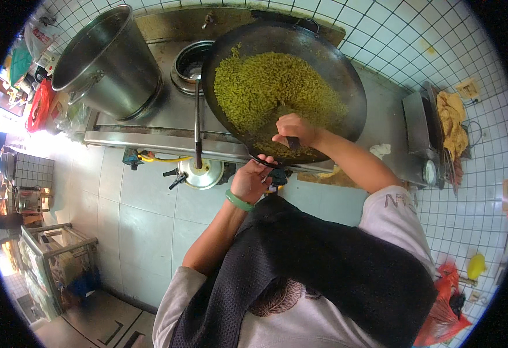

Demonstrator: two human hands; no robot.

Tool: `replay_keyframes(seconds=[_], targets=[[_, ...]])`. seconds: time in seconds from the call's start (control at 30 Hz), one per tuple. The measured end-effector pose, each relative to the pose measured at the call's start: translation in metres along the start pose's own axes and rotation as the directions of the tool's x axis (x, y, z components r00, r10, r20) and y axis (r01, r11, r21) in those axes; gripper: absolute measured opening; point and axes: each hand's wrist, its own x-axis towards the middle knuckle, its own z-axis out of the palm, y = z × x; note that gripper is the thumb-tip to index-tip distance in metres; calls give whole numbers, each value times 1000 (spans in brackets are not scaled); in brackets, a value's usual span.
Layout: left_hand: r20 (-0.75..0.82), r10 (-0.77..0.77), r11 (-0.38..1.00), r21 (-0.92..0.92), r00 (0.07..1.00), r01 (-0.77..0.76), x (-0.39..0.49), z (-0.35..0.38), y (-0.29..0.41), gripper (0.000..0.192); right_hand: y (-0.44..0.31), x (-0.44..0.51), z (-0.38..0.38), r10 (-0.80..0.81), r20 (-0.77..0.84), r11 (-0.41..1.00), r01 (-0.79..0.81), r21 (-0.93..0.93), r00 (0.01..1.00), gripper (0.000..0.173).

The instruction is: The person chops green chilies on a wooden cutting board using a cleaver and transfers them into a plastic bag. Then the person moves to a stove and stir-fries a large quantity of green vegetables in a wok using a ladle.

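Observation:
A large dark wok (pixel 345 78) stands on the steel counter, with a heap of green, grain-like food (pixel 275 82) spread inside it. My left hand (pixel 252 176), with a green bangle at the wrist, grips the wok's near loop handle (pixel 262 161). Over the near right part of the wok, my right hand (pixel 295 129) is closed around the dark handle of a utensil (pixel 293 143); its working end is hidden by my hand and the food.
A tall steel stockpot (pixel 123 82) stands on the left. Between it and the wok, a long-handled ladle (pixel 197 117) rests in a small pot (pixel 184 80). A pressure cooker (pixel 202 173) sits below the counter edge. Metal containers (pixel 417 124) and a yellow cloth (pixel 452 122) are at right.

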Motion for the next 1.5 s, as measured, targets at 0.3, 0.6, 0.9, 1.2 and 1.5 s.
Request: replay_keyframes(seconds=[0.3, 0.6, 0.9, 1.2, 1.5], targets=[[-16, 40, 996, 82, 999, -39, -2, 9, 1, 16, 54, -23, -19, 20, 195, 966, 32, -256, 981, 14], [-252, 171, 976, 174, 952, -129, -34, -129, -15, 25, 15, 120, -97, -1, -676, 978, -142, -156, 737, 24], [-700, 424, 896, 415, 575, -157, -127, -302, -59, 25, 14, 290, -4, -112, -832, 950, -186, -249, 544, 29], [-967, 17, 990, -19, 254, -137, -273, -456, -201, 18, 87, 152, 78, 476, -87, 807, -475, -351, 875, 22], [-920, 50, 997, 69, 388, 35, -260, -453, -181, 15, -46, 211, -25, 372, -420, 927, -355, 120, 828, 28]])
